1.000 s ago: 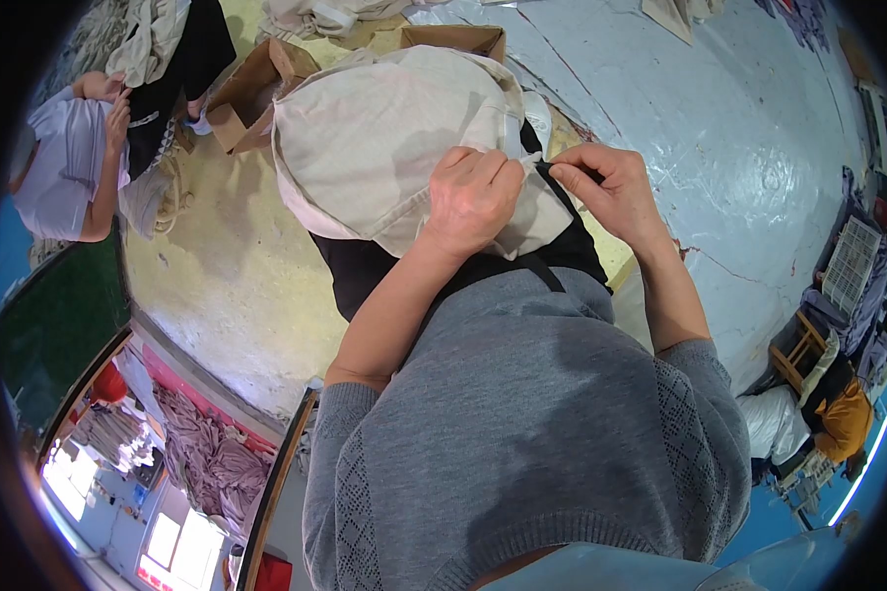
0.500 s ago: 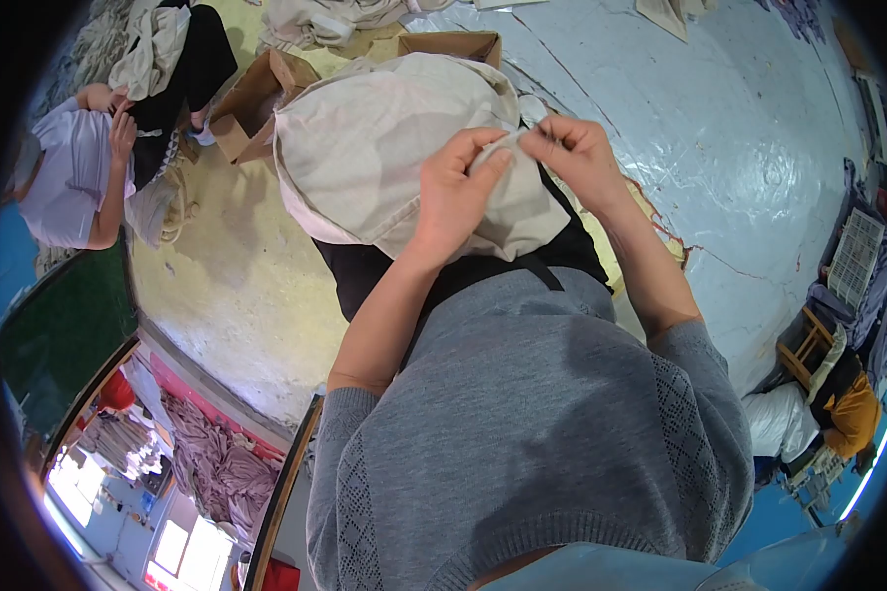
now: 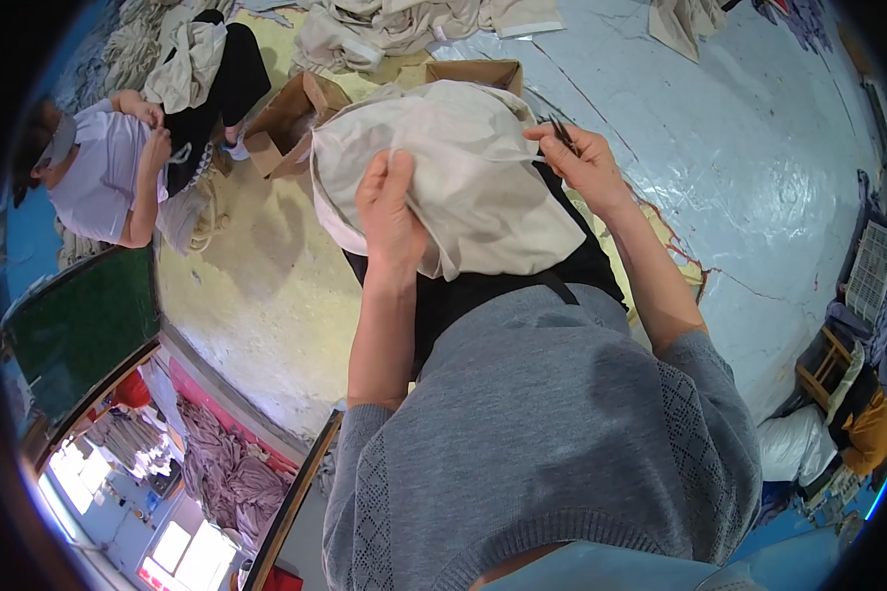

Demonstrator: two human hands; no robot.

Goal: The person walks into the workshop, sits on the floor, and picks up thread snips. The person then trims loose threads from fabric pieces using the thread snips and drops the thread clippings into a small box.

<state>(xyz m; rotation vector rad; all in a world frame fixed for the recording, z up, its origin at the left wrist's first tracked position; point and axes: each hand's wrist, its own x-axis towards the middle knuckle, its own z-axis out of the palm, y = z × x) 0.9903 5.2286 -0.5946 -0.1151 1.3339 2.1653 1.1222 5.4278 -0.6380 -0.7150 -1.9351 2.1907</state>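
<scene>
A large beige cloth (image 3: 473, 163) lies across my lap over black trousers. My left hand (image 3: 392, 212) pinches its near left part, thumb and fingertips pressed together on the fabric. At the cloth's right edge, my right hand (image 3: 583, 169) is closed around small dark thread snips (image 3: 565, 137), which stick up past the fingers. The right thumb and forefinger are also right at a pale strip pulled out from the cloth's edge. The blades point up and away from the fabric.
Open cardboard boxes (image 3: 291, 120) stand beyond the cloth. At the left a co-worker (image 3: 103, 172) sits with light cloth (image 3: 189, 67) over dark trousers. More beige fabric (image 3: 394, 32) is heaped at the top. A dark green panel (image 3: 89, 320) stands at lower left.
My hands, earlier close together at the cloth's right edge, are now apart. The left has moved left across the cloth; the snips now show clearly in my right hand. The view has shifted slightly.
</scene>
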